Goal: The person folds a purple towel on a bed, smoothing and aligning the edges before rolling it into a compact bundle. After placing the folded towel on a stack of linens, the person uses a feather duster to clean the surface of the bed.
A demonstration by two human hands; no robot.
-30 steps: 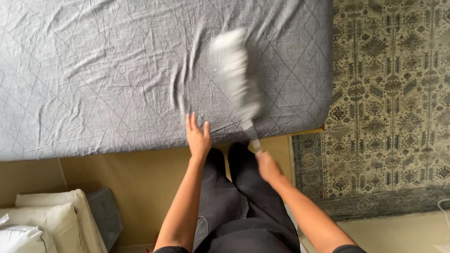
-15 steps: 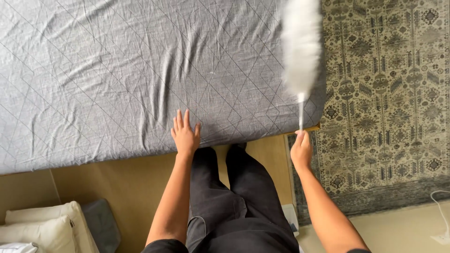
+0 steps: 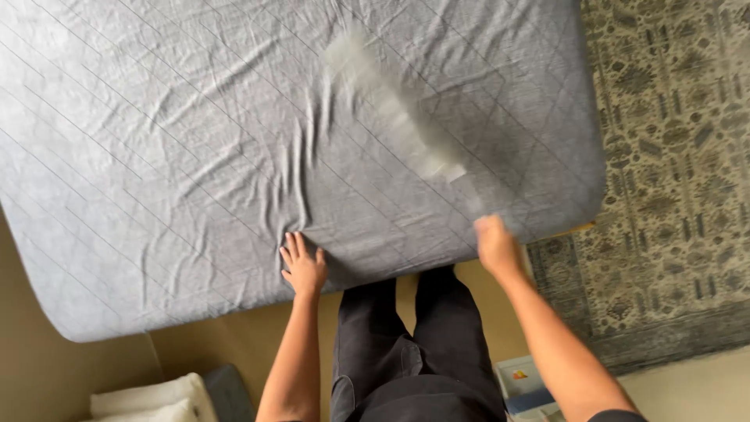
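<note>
Risk: right hand (image 3: 494, 244), fist closed on blurred duster (image 3: 394, 117), could re-bunch sheet (image 3: 195, 156) if spread-fingered left hand (image 3: 303, 266) slips.

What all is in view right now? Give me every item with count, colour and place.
mattress: one, grey quilted cover, wrinkled, fills the upper frame
duster: one, white, motion-blurred, over the mattress, right of centre
rug: one, patterned grey-beige, on the floor at right
floor: tan, below the mattress edge
pillows: white, count unclear, bottom left corner
cushion: one, dark grey, beside the pillows
box: one, white and blue, by the right leg
trousers: dark, bottom centre
left hand: flat on the mattress edge
right hand: closed on the duster handle, blurred
</note>
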